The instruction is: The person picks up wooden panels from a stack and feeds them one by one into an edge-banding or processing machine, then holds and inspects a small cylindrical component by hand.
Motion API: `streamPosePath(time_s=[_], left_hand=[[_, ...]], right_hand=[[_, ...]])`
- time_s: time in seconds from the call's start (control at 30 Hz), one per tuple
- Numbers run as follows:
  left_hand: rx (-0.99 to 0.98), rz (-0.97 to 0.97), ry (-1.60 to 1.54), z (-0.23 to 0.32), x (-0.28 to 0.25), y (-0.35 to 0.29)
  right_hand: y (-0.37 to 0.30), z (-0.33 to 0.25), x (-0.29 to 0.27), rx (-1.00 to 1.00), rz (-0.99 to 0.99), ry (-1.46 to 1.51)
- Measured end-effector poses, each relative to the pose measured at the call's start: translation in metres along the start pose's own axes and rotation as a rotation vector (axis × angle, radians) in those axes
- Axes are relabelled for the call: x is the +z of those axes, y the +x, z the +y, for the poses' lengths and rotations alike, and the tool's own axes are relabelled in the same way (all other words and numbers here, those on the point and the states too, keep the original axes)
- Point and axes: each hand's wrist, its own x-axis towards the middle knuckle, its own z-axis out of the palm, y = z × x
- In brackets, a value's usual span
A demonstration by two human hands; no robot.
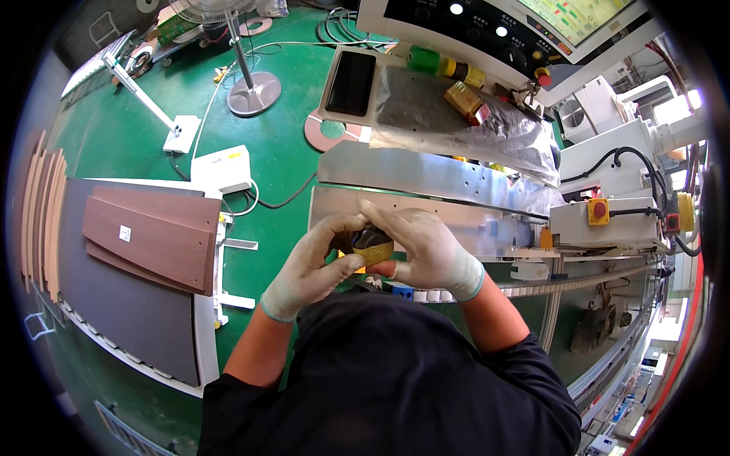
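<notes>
Both gloved hands meet in front of my chest, around a small black-and-yellow object (pixel 373 245). Its top is dark and its near side is yellow; its exact kind is hard to make out. My left hand (pixel 318 262), in a whitish glove, curls around its left side with the thumb against the yellow face. From the right, my right hand (pixel 430 247) closes over it, fingertips arched above and an orange-tipped thumb below. Just beyond the hands lies a long pale metal plate (pixel 471 220) on the machine bench.
Brown boards (pixel 156 235) lie on a dark-topped table at the left. A fan stand (pixel 254 93) is on the green floor. Beyond the bench are a tablet-like device (pixel 351 83), a small box (pixel 466 102) and a control panel (pixel 487 30). A red emergency button (pixel 599 209) sits right.
</notes>
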Motion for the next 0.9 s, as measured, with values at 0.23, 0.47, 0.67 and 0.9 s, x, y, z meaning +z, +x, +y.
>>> streamPosePath(time_s=[0.23,0.47,0.67,0.9], left_hand=[[0.154,0.143,0.107,-0.004,0.014,0.007],[0.377,0.29,0.362,-0.02,0.024,0.001],[0.354,0.219,0.271,-0.009,0.024,0.006],[0.014,0.153,-0.285,-0.001,0.02,0.009]], right_hand=[[0.005,0.001,0.001,-0.027,0.101,-0.023],[0.005,-0.009,-0.001,0.033,0.119,0.045],[0.003,-0.009,-0.005,0.044,0.156,0.092],[0.009,-0.009,0.002,-0.049,0.24,0.047]])
